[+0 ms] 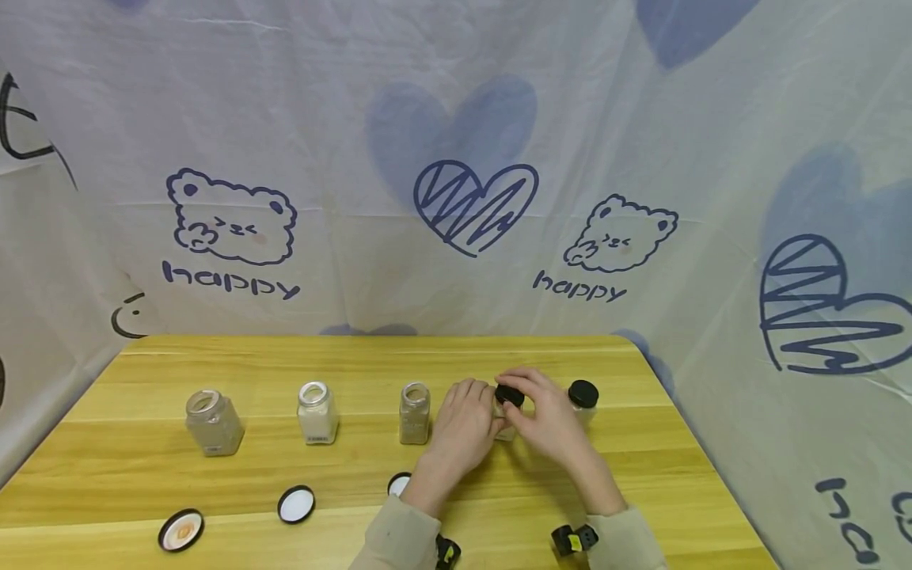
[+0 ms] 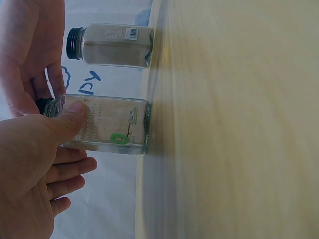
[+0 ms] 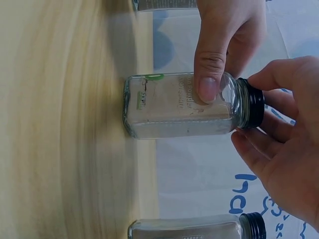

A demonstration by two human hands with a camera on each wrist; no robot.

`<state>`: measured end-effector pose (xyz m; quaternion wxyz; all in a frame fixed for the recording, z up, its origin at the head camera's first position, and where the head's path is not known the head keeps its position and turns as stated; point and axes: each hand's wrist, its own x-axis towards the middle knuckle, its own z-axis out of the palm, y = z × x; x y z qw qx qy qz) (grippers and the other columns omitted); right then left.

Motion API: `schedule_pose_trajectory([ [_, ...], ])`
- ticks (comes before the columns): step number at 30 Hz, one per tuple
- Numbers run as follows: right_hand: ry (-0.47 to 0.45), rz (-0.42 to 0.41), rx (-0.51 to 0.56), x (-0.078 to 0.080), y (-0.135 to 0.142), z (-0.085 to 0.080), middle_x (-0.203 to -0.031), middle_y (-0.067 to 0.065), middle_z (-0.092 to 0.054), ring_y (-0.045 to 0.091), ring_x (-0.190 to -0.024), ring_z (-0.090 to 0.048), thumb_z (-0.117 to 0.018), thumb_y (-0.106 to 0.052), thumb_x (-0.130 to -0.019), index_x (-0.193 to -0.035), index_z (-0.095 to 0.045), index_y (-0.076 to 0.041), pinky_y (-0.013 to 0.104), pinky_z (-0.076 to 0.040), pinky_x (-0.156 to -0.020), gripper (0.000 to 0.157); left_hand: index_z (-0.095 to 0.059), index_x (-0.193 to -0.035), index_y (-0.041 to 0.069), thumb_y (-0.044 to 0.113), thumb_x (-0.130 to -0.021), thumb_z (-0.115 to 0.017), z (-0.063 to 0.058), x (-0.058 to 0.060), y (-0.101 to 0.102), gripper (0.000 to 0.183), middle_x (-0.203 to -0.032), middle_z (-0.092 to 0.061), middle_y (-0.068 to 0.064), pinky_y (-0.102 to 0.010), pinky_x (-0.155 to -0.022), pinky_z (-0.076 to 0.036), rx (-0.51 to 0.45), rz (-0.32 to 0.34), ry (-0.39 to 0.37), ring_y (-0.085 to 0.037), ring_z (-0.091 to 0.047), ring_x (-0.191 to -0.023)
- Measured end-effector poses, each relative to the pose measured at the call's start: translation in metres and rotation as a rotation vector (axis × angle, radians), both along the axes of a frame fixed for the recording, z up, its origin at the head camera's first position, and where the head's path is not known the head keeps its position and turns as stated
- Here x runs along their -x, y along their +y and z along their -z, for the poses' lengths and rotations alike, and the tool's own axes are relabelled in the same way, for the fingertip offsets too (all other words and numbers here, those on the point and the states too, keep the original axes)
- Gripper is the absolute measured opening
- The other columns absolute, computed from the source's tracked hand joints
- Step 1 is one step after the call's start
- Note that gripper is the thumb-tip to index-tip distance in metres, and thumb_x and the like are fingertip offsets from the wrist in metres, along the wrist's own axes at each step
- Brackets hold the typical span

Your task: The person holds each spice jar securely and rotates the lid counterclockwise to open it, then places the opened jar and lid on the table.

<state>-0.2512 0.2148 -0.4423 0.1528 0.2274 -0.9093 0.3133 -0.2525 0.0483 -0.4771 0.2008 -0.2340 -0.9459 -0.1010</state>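
Observation:
A square glass spice jar [image 1: 505, 433] of pale powder stands upright on the table; its label reads "Onion Powder" in the left wrist view. My left hand [image 1: 461, 423] grips the jar's body, thumb across the label side and fingers behind. The black lid [image 3: 256, 107] sits on the jar's neck, and my right hand [image 1: 550, 418] pinches it between thumb and fingers. Just right of my right hand is another jar with a black lid [image 1: 583, 394], partly hidden by that hand.
Three uncapped jars stand to the left: one beside my left hand [image 1: 415, 413], a pale one [image 1: 317, 413] and a tan one [image 1: 215, 423]. In front of them lie upturned lids [image 1: 295, 504], [image 1: 181, 530], one partly behind my left wrist. A printed curtain [image 1: 342, 237] hangs behind the wooden table [image 1: 356, 546].

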Motion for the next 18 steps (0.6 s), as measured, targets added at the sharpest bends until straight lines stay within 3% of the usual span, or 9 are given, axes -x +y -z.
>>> schedule_pose_trajectory([
  [5,-0.01,-0.038,0.019,0.0002,0.0001,-0.0004,-0.143,0.007,-0.062,0.032,-0.131,-0.06,-0.074,-0.007,-0.093,-0.134,-0.07,-0.008,0.052,-0.053,-0.106,0.041,-0.068,-0.124,0.006,0.044,-0.098,-0.071,0.0004,0.0006,0.0005,0.047,-0.121,-0.066,-0.006,-0.039,-0.109,-0.047,0.0,0.002,0.003,-0.023,-0.057,-0.119],
  [10,-0.003,-0.009,0.064,0.0011,-0.0001,0.0009,-0.141,0.01,-0.06,0.032,-0.13,-0.058,-0.078,-0.012,-0.094,-0.131,-0.07,-0.006,0.051,-0.053,-0.106,0.038,-0.069,-0.123,0.006,0.045,-0.097,-0.072,0.0006,0.0006,0.0004,0.047,-0.12,-0.066,-0.005,-0.039,-0.109,-0.047,-0.007,0.005,0.0,-0.023,-0.057,-0.118],
  [18,0.028,0.035,0.048,0.0029,-0.0003,0.0033,-0.128,0.013,-0.064,0.032,-0.117,-0.062,-0.085,-0.012,-0.088,-0.124,-0.072,-0.003,0.048,-0.059,-0.088,0.039,-0.07,-0.12,0.005,0.048,-0.095,-0.073,0.0024,0.0005,-0.0004,0.049,-0.116,-0.068,-0.006,-0.039,-0.106,-0.049,-0.017,0.01,0.052,-0.024,-0.059,-0.116],
])
